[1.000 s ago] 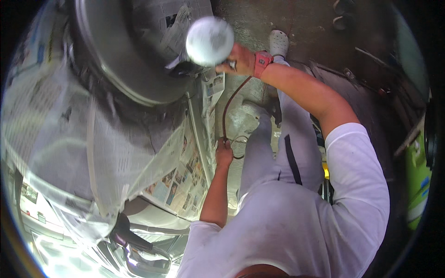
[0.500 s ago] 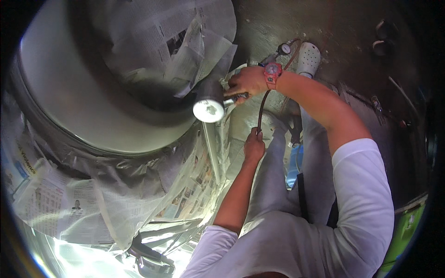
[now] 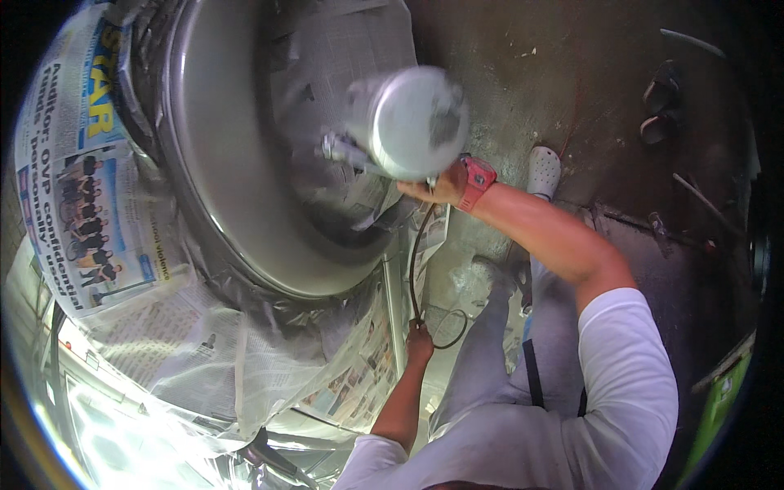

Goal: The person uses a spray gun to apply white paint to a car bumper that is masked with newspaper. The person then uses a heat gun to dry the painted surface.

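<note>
Right fingers [image 3: 416, 192], curled round a silver-cupped metal spray gun [image 3: 420, 124], have carried it from the curved grey panel's [image 3: 233, 175] lower end to before greyish newspaper [image 3: 343, 45] (left hand [image 3: 419, 343] still clasping dark-red hose [image 3: 416, 261]).

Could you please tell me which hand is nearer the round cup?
Right: the right hand is by the lower edge of the cup; the left hand is farther down in view, gripping the hose.
</note>
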### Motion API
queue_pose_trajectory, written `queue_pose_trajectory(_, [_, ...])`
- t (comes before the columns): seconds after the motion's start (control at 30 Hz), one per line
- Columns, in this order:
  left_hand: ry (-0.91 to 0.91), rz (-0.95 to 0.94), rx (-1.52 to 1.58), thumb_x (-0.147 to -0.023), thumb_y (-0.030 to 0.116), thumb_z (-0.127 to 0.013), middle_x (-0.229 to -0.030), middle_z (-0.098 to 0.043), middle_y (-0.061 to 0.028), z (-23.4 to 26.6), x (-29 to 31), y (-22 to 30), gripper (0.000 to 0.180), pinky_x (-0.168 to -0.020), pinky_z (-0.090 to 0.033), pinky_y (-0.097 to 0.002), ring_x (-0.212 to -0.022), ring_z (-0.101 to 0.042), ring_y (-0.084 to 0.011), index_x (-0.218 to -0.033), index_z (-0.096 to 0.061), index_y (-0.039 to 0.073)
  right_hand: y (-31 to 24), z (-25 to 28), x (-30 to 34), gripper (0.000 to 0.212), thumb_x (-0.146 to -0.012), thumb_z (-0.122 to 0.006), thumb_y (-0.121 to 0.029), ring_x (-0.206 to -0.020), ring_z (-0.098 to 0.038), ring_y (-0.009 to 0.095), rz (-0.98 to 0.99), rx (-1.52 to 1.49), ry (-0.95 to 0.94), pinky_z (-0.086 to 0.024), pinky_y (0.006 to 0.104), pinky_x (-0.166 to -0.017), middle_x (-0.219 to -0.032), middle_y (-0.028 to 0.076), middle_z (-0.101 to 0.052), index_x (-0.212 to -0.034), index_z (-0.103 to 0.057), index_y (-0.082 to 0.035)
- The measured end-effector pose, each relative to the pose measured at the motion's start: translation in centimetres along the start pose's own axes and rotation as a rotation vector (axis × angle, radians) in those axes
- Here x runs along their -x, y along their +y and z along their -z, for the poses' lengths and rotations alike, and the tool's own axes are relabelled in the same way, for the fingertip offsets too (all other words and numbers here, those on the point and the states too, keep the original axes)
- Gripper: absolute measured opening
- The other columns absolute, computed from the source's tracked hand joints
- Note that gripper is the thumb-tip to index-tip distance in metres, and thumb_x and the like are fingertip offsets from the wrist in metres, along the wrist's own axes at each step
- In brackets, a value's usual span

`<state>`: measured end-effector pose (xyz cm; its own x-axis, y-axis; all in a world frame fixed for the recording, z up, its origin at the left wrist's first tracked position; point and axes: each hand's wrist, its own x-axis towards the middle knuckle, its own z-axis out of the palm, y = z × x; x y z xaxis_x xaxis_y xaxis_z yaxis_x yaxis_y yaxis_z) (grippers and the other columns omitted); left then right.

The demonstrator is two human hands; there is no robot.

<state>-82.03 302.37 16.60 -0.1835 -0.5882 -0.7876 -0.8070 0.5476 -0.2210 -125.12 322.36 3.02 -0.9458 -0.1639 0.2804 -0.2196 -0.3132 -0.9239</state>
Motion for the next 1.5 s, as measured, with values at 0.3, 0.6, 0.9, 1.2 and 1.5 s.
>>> queue_pose_trajectory(0.3, [0.024,-0.029,0.079,-0.109,0.025,-0.049,-0.109,-0.072,-0.0295,1.5,3.2,-2.3,0.033,-0.089,-0.05,-0.0602,-0.104,-0.068,-0.0515,-0.139,-0.049,0.01,-6.2,5.5,-14.7,0.043,-0.113,-0.052,-0.041,-0.081,-0.065,0.009,-0.328,-0.16,0.495,-0.054,0.0291,-0.081,-0.089,0.001,-0.074,-0.142,-0.068,-0.012])
queue_pose_trajectory(0.6, [0.129,-0.335,-0.04,-0.109,0.023,-0.049,-0.132,-0.064,-0.0282,1.3,6.9,-3.2,0.029,-0.095,-0.05,-0.0592,-0.118,-0.063,-0.05,-0.134,-0.058,0.011,-17.6,11.1,-24.9,0.055,-0.111,-0.046,-0.052,-0.056,-0.066,0.02,-0.412,0.307,0.408,-0.052,0.0378,-0.053,-0.072,0.009,-0.07,-0.108,-0.073,-0.004])
queue_pose_trajectory(0.9, [0.013,-0.367,-0.102,-0.108,0.025,-0.053,-0.117,-0.065,-0.0214,2.3,11.7,-5.3,0.028,-0.089,-0.053,-0.0595,-0.109,-0.067,-0.0461,-0.135,-0.057,0.021,-34.1,1.1,-9.8,0.056,-0.11,-0.054,-0.052,-0.071,-0.062,0.008,-0.565,0.337,-0.148,-0.052,0.0274,-0.07,-0.083,0.002,-0.071,-0.113,-0.074,0.0])
queue_pose_trajectory(1.2, [0.173,-0.514,-0.006,-0.107,0.025,-0.055,-0.116,-0.067,-0.0224,1.9,14.7,-13.7,0.028,-0.087,-0.055,-0.0578,-0.103,-0.069,-0.0471,-0.133,-0.06,0.017,-36.2,-3.9,-11.7,0.064,-0.111,-0.045,-0.058,-0.07,-0.068,0.012,-0.617,0.406,-0.183,-0.048,0.0278,-0.047,-0.085,0.007,-0.073,-0.116,-0.07,0.001])
queue_pose_trajectory(1.5, [0.185,-0.489,0.173,-0.106,0.021,-0.057,-0.117,-0.068,-0.0219,5.1,18.0,-9.4,0.035,-0.089,-0.054,-0.0571,-0.106,-0.068,-0.0475,-0.14,-0.059,0.014,-27.3,5.4,-30.0,0.073,-0.106,-0.048,-0.064,-0.056,-0.068,0.018,-0.539,0.571,0.25,-0.052,0.0342,-0.048,-0.075,0.01,-0.073,-0.09,-0.072,0.004])
